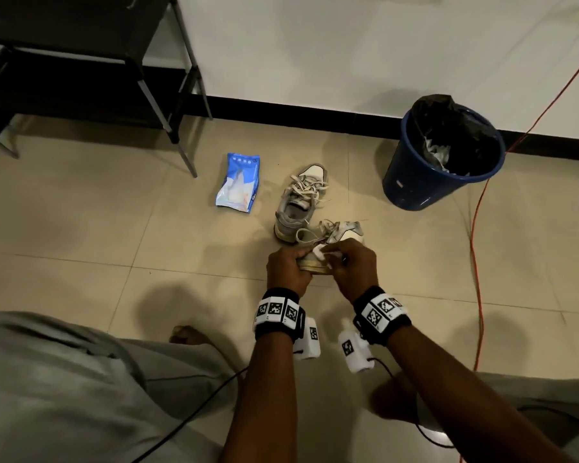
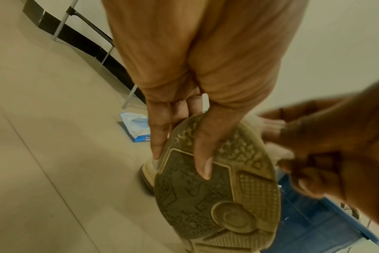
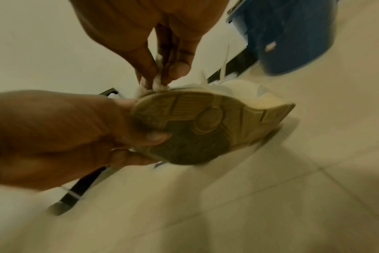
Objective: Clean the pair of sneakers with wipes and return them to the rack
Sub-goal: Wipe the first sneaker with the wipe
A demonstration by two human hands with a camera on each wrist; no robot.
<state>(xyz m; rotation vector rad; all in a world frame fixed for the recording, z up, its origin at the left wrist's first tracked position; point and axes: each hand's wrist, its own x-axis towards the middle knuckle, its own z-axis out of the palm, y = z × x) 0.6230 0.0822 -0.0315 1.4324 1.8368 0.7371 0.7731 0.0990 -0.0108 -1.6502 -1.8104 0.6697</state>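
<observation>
Two hands meet on one sneaker (image 1: 328, 243), raised off the tiled floor (image 1: 81, 228) in front of the person, and the wiping turns on how that shoe lies between them. Its long axis runs away from the person, heel nearest and toe pointing out toward the blue bin (image 1: 443, 155), with the sole turned down and toward the body.

Starting at the left, the black shoe rack (image 1: 81, 61) stands against the wall, well apart from the work. The blue wipes packet (image 1: 238, 183) lies on the floor, with the second sneaker (image 1: 300, 202) just beside it, upright and untouched by either hand.

The left hand (image 1: 288, 270) grips the held shoe at the heel end, its thumb laid across the tread and its fingers curled round the edge. The right hand (image 1: 351, 267) pinches a crumpled white wipe (image 1: 321, 253) and presses it on the heel side above the sole rim, so this hand is the one nearer the surface to be cleaned.

From the head view the sole shows only as a thin edge. The left wrist view shows the whole brown tread (image 2: 216, 188) and the thumb on it. The right wrist view, though blurred, shows the wipe bunched between the fingertips where it meets the shoe.
</observation>
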